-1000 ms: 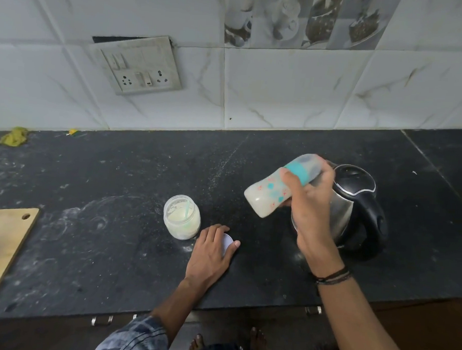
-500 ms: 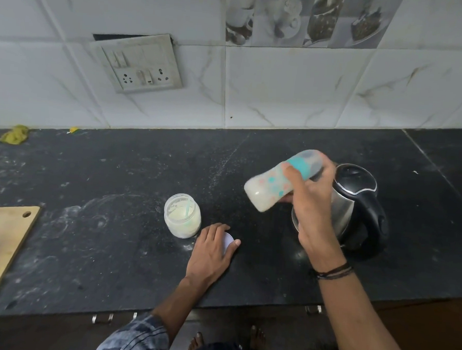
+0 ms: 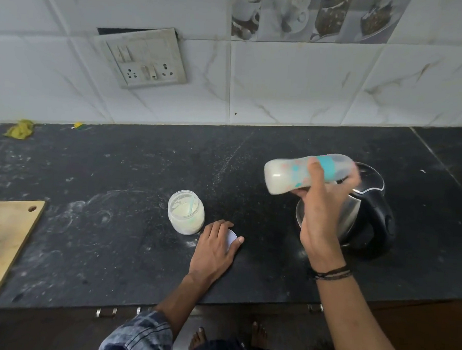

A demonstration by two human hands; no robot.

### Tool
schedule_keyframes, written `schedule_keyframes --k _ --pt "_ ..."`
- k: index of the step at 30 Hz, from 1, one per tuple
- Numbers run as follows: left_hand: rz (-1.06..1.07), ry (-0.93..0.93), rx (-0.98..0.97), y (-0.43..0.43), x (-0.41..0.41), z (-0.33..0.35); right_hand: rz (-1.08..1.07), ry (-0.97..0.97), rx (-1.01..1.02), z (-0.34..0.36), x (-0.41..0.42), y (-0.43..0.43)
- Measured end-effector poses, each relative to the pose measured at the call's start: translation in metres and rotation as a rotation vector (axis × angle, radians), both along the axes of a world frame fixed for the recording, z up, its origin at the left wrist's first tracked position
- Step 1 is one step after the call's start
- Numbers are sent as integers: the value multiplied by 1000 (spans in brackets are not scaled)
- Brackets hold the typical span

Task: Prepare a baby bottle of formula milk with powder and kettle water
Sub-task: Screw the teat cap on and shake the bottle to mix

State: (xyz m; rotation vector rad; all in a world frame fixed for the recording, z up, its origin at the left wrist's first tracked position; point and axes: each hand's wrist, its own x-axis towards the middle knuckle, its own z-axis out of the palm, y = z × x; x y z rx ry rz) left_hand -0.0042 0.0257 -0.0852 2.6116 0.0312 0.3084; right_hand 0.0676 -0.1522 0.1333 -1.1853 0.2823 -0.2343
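The right hand (image 3: 322,206) is wrapped around a bottle (image 3: 304,176), fingers curled over its teal band, holding it nearly on its side in the air with the base pointing toward the left hand and the capped end on the far side; milky liquid fills the base half, and the picture is slightly blurred there. Directly under and beyond this hand stands the kettle (image 3: 369,217), its lid closed and its black handle on the side away from the left hand. The left hand (image 3: 215,249) lies flat on the dark worktop (image 3: 113,249), fingers spread loosely and pressing down on a white lid (image 3: 232,237), most of which it covers. Just beyond the left hand's fingertips, close but not touching, sits an open jar (image 3: 186,215) of pale powder with a scoop (image 3: 191,205) inside. Well off to the left hand's outer side a wooden board (image 3: 4,243) rests at the worktop's edge. On the wall beyond, a switch plate (image 3: 145,58) hangs tilted
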Motion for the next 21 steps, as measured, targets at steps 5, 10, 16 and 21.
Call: schedule_keyframes --k 5,10,16,21 --pt "-2 -8 2 0 0 0 43 -15 -38 7 1 -6" --pt "-3 -11 6 1 1 -2 142 -7 -117 4 -1 -1" --pt "-3 -10 10 -1 1 0 -67 -49 68 7 0 -3" --pt "-3 3 -5 0 0 0 76 -19 -85 4 -1 -7"
